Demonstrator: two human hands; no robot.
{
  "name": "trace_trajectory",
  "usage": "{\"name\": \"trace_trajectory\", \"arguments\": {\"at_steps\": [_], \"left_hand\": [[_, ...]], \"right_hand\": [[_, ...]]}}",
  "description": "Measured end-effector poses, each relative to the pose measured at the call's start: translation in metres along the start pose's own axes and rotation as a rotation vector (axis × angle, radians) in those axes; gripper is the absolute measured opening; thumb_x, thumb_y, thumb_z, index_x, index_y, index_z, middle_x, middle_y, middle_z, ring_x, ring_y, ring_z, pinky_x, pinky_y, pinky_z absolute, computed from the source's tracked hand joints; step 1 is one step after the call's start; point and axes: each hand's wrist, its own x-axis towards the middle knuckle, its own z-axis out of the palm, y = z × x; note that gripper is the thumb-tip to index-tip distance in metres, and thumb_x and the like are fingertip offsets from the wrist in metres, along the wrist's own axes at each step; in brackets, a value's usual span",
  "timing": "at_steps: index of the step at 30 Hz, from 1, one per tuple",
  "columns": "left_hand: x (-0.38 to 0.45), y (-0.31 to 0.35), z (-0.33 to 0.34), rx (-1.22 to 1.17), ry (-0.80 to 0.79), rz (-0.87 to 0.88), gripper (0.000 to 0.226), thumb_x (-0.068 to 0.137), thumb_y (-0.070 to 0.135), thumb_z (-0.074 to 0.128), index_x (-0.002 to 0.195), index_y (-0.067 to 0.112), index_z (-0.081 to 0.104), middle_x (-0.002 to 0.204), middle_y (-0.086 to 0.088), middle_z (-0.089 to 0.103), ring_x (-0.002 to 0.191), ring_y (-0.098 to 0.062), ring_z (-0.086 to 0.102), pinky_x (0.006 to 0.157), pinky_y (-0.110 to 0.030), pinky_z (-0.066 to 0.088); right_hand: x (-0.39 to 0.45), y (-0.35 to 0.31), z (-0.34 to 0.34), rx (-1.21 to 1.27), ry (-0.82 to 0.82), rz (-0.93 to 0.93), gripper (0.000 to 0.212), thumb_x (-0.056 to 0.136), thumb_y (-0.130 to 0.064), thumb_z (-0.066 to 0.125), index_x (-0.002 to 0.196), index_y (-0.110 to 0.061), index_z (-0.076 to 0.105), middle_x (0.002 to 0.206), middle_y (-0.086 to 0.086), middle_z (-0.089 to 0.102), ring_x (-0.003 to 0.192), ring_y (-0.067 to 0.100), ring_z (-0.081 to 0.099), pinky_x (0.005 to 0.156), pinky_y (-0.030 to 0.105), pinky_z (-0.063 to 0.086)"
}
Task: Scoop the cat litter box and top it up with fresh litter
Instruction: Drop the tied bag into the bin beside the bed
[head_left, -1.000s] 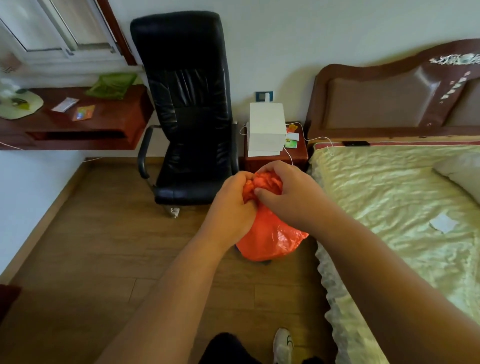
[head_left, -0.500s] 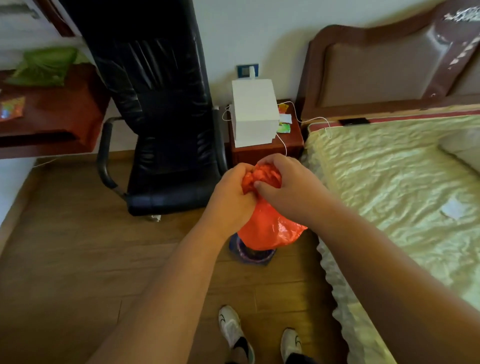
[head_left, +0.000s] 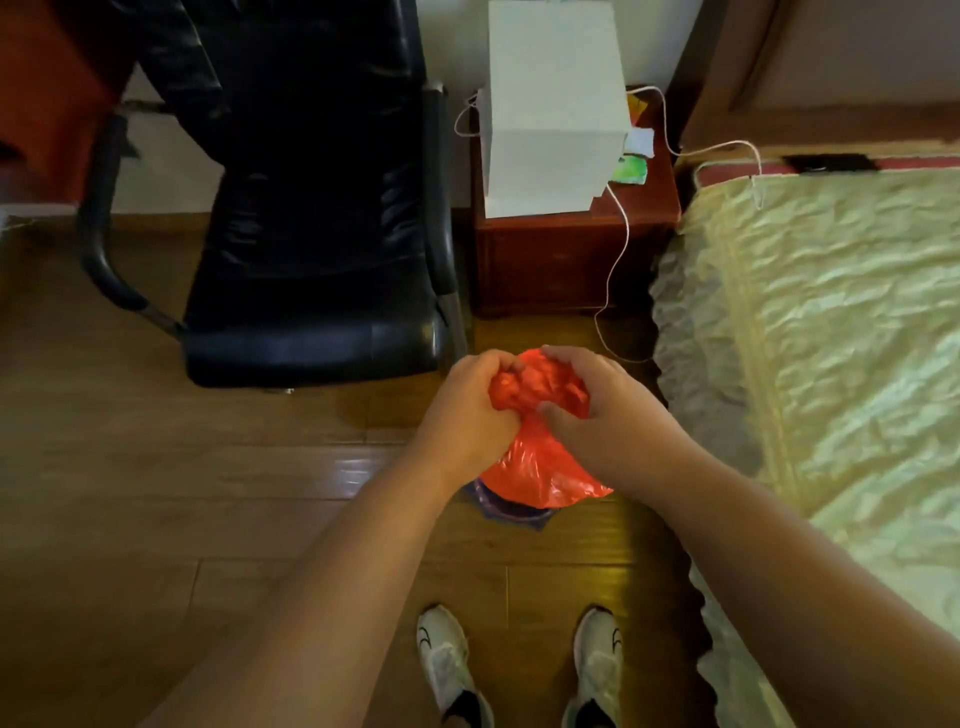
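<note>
A filled orange-red plastic bag (head_left: 540, 467) hangs in front of me above the wooden floor. My left hand (head_left: 467, 410) grips the bunched top of the bag from the left, and my right hand (head_left: 602, 415) grips it from the right. The crumpled neck of the bag shows between the two fists. Directly beneath the bag, a small dark purple bin (head_left: 511, 506) stands on the floor, mostly hidden by the bag. No litter box or scoop is in view.
A black office chair (head_left: 311, 218) stands at the upper left. A red-brown nightstand (head_left: 561, 260) carries a white box (head_left: 550, 109), and a white cable (head_left: 618, 260) trails down from it. A bed with a pale green cover (head_left: 831, 338) fills the right side. My white shoes (head_left: 447, 660) are below.
The view has tilted downward and moved closer to the chair and nightstand. Both hands keep their grip on the bag's top. The bin under the bag and my shoes have come into view.
</note>
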Motion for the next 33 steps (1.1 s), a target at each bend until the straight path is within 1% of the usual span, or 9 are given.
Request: {"name": "trace_trajectory", "arguments": {"at_steps": [7, 11, 16, 21, 23, 26, 29, 31, 33], "left_hand": [[0.064, -0.124, 0.1, -0.011, -0.041, -0.194, 0.043, 0.08, -0.006, 0.061, 0.109, 0.026, 0.064, 0.104, 0.0, 0.066, 0.093, -0.019, 0.066, 0.079, -0.045, 0.06], [0.092, -0.196, 0.155, 0.018, -0.071, -0.24, 0.046, 0.076, -0.008, 0.058, 0.105, 0.027, 0.064, 0.094, 0.002, 0.07, 0.092, -0.023, 0.069, 0.08, -0.041, 0.058], [0.114, -0.272, 0.204, 0.066, -0.094, -0.309, 0.037, 0.085, 0.006, 0.063, 0.116, 0.026, 0.064, 0.102, 0.002, 0.071, 0.098, -0.019, 0.066, 0.088, -0.041, 0.057], [0.132, -0.318, 0.234, 0.155, -0.256, -0.386, 0.024, 0.085, 0.029, 0.056, 0.107, 0.035, 0.063, 0.092, 0.004, 0.071, 0.086, -0.022, 0.071, 0.07, -0.042, 0.063], [0.139, -0.326, 0.236, 0.208, -0.246, -0.385, 0.019, 0.089, 0.025, 0.057, 0.106, 0.03, 0.065, 0.091, 0.004, 0.071, 0.082, -0.02, 0.07, 0.061, -0.036, 0.06], [0.151, -0.335, 0.234, 0.298, -0.093, -0.243, 0.011, 0.091, 0.015, 0.059, 0.099, 0.021, 0.065, 0.092, 0.006, 0.067, 0.093, -0.021, 0.067, 0.084, -0.034, 0.054], [0.157, -0.341, 0.232, 0.192, 0.039, -0.264, 0.011, 0.088, 0.017, 0.062, 0.097, 0.016, 0.068, 0.094, 0.004, 0.068, 0.09, -0.017, 0.065, 0.085, -0.032, 0.053], [0.154, -0.342, 0.232, 0.211, 0.111, -0.31, 0.032, 0.083, 0.028, 0.064, 0.115, 0.024, 0.066, 0.114, -0.004, 0.064, 0.104, -0.023, 0.063, 0.093, -0.038, 0.053], [0.147, -0.341, 0.233, 0.319, 0.055, -0.313, 0.069, 0.073, 0.035, 0.069, 0.138, 0.034, 0.048, 0.133, -0.008, 0.051, 0.123, -0.031, 0.052, 0.106, -0.043, 0.045]], "right_hand": [[0.064, 0.126, 0.091, -0.051, -0.057, 0.116, 0.052, 0.094, -0.032, 0.065, 0.142, -0.03, 0.046, 0.126, -0.002, 0.061, 0.103, 0.016, 0.06, 0.078, 0.027, 0.048], [0.093, 0.195, 0.138, -0.093, -0.103, 0.15, 0.057, 0.095, -0.036, 0.063, 0.149, -0.03, 0.045, 0.137, 0.001, 0.056, 0.115, 0.021, 0.06, 0.082, 0.027, 0.046], [0.114, 0.259, 0.184, -0.117, -0.19, 0.225, 0.061, 0.096, -0.037, 0.061, 0.152, -0.026, 0.041, 0.148, 0.005, 0.043, 0.12, 0.024, 0.056, 0.087, 0.027, 0.045], [0.135, 0.291, 0.215, -0.148, -0.231, 0.206, 0.039, 0.093, -0.032, 0.062, 0.132, -0.031, 0.059, 0.12, -0.001, 0.064, 0.086, 0.012, 0.055, 0.064, 0.022, 0.043], [0.145, 0.296, 0.224, -0.152, -0.229, 0.188, 0.032, 0.093, -0.029, 0.062, 0.125, -0.031, 0.063, 0.11, -0.004, 0.066, 0.078, 0.009, 0.054, 0.056, 0.017, 0.038], [0.159, 0.299, 0.232, -0.113, -0.195, 0.192, 0.032, 0.094, -0.027, 0.061, 0.126, -0.03, 0.063, 0.109, -0.002, 0.062, 0.075, 0.006, 0.052, 0.06, 0.021, 0.042], [0.169, 0.301, 0.239, -0.066, -0.145, 0.242, 0.043, 0.094, -0.026, 0.059, 0.137, -0.029, 0.055, 0.129, 0.006, 0.053, 0.088, 0.016, 0.052, 0.074, 0.027, 0.048], [0.172, 0.303, 0.243, -0.019, -0.117, 0.275, 0.044, 0.095, -0.023, 0.059, 0.138, -0.027, 0.053, 0.131, 0.008, 0.051, 0.081, 0.015, 0.051, 0.062, 0.024, 0.044], [0.174, 0.303, 0.247, 0.026, -0.076, 0.299, 0.041, 0.095, -0.019, 0.058, 0.135, -0.026, 0.054, 0.13, 0.008, 0.05, 0.073, 0.01, 0.048, 0.053, 0.02, 0.038]]}}
